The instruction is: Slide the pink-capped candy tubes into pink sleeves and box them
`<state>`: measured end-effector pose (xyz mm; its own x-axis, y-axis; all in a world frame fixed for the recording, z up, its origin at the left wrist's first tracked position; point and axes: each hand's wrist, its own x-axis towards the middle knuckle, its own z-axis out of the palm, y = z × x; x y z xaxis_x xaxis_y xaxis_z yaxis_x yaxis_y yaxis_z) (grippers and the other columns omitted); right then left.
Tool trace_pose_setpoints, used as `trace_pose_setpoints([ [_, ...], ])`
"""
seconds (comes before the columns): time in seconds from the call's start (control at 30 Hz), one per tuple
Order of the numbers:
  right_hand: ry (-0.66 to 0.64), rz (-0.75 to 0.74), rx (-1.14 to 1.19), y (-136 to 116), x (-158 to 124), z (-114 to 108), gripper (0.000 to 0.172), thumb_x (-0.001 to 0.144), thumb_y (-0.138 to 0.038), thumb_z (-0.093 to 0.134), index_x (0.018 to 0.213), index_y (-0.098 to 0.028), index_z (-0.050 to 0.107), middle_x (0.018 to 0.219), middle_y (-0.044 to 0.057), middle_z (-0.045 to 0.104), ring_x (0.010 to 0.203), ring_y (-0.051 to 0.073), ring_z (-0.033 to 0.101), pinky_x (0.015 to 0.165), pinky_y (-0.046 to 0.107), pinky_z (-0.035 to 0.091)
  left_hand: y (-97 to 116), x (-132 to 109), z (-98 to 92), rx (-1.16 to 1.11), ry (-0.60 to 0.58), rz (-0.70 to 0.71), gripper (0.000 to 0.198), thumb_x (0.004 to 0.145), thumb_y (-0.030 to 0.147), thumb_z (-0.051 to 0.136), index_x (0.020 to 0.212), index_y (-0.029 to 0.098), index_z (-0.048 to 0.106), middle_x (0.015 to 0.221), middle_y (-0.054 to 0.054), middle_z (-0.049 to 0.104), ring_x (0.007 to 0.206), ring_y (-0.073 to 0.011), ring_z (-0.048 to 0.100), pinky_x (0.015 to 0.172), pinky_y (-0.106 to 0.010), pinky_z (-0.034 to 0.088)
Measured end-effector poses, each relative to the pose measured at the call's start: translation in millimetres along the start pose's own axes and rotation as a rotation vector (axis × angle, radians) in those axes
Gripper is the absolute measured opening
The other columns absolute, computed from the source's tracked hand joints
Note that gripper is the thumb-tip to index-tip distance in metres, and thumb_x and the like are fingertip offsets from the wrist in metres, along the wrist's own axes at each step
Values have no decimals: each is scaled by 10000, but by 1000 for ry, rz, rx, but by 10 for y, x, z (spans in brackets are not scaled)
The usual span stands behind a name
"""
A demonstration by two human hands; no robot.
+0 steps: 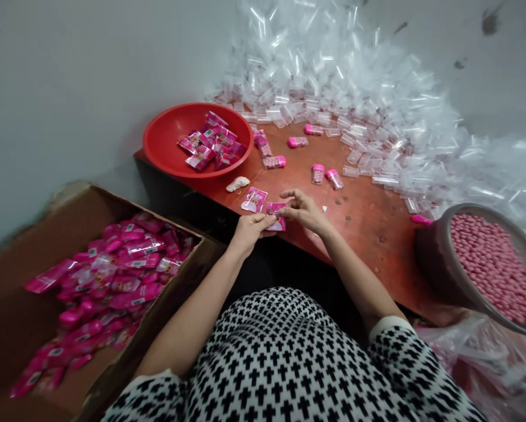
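Between my hands, over the front edge of the table, is a small pink printed packet (275, 215). My left hand (250, 230) pinches its lower left side between thumb and fingers. My right hand (303, 210) touches the packet's right side with bent fingers; its index finger stands apart, and I cannot tell how firmly it grips. Just behind my left hand a second pink packet (254, 200) lies flat on the table. A crumpled whitish lump (237, 184) rests near it. Beyond my hands lie filled tubes with pink caps, among them one upright-looking tube (318, 173) and a tilted one (334, 179).
A red bowl (157, 143) of pink packets stands at the table's back left. Clear empty tubes (368, 140) are heaped along the wall. At right a grey bucket (438, 258) holds pink beads (494, 264). A cardboard box (7, 316) of pink packed items sits at lower left.
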<state>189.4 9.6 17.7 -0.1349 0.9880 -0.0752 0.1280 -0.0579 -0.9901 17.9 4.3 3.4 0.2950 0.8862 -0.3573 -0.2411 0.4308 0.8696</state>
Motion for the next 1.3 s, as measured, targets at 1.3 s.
trace_pose_setpoints([
  [1.3,209,123,249,168,-717,484,345,823,-553,533,900,-218,512,617,-55,614,394,69,534,349,175,444,-58,-106,461,-507,107,2,392,548,388,840,685,144,566,553,30,564,461,-72,514,452,-201,394],
])
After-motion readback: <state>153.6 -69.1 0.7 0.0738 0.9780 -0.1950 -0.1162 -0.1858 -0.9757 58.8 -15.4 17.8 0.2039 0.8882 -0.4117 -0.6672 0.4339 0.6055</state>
